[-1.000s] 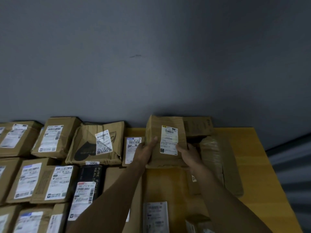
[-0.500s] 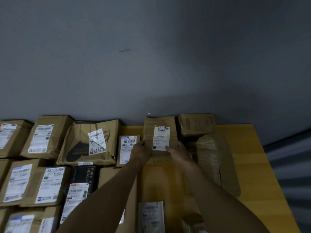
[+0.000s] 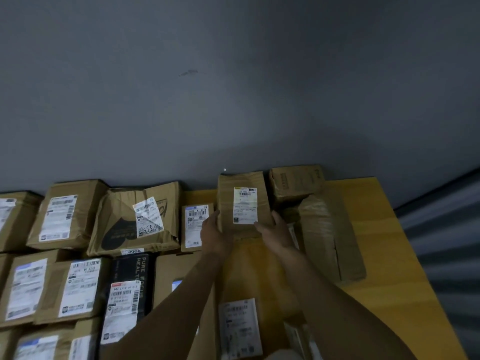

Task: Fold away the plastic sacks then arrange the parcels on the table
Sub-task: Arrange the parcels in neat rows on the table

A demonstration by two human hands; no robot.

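Observation:
A brown cardboard parcel with a white label (image 3: 244, 203) lies at the back of the yellow table (image 3: 376, 245), close to the grey wall. My left hand (image 3: 214, 233) grips its near left edge and my right hand (image 3: 275, 231) grips its near right edge. A small flat parcel with a barcode label (image 3: 195, 226) lies just left of it. A small brown box (image 3: 296, 181) stands at its right against the wall. Rows of labelled brown parcels (image 3: 65, 214) fill the table's left side.
A long tape-wrapped parcel (image 3: 330, 237) lies right of my right hand. A crumpled brown bag parcel (image 3: 135, 219) and a black box (image 3: 130, 289) sit to the left. Another labelled parcel (image 3: 239, 328) lies between my forearms. The table's right edge (image 3: 415, 268) borders a ribbed grey surface.
Both hands have carried the labelled parcel away from me and set it down near the wall, between the small flat parcel and the small brown box.

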